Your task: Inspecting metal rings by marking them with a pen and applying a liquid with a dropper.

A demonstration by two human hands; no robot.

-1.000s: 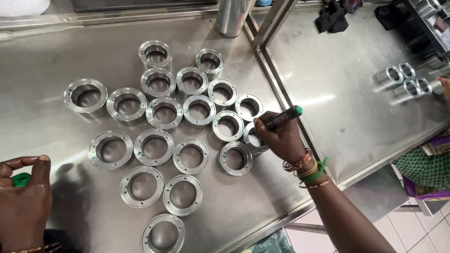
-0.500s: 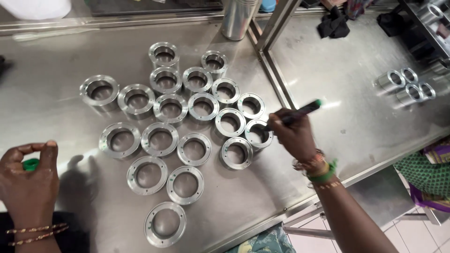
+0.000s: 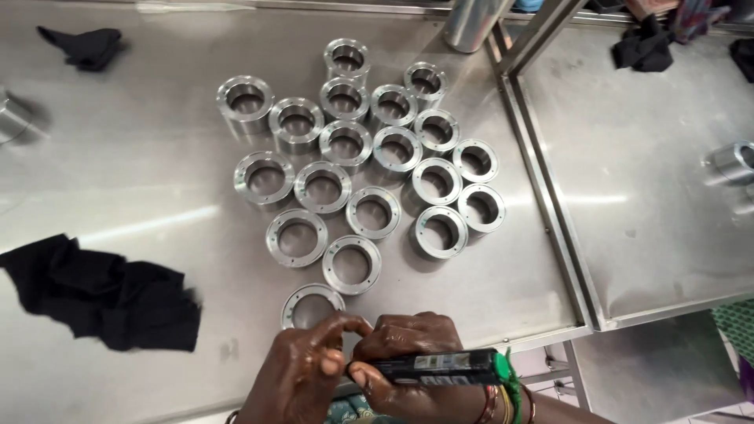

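Both my hands meet at the bottom edge of the head view. My right hand [image 3: 416, 353] grips a black marker [image 3: 440, 367] with a green end, held level. My left hand [image 3: 302, 377] pinches thumb and forefinger around the marker's left tip; what sits between those fingers is hidden. Just above the hands lies a flat metal ring [image 3: 308, 302], partly covered by my left fingers. Several more machined metal rings [image 3: 373, 212] stand in a cluster on the steel table [image 3: 141, 173], apart from both hands.
A crumpled black cloth [image 3: 102, 294] lies at the left, and a smaller one [image 3: 86, 45] at the top left. A metal cylinder [image 3: 471, 23] stands at the back. A second steel table [image 3: 644, 220] to the right holds a metal part [image 3: 734, 161] and a dark cloth [image 3: 640, 47].
My right hand has drawn back from the rings to the table's near edge with the marker. My left hand has come in from the left and joined it at the marker's tip.
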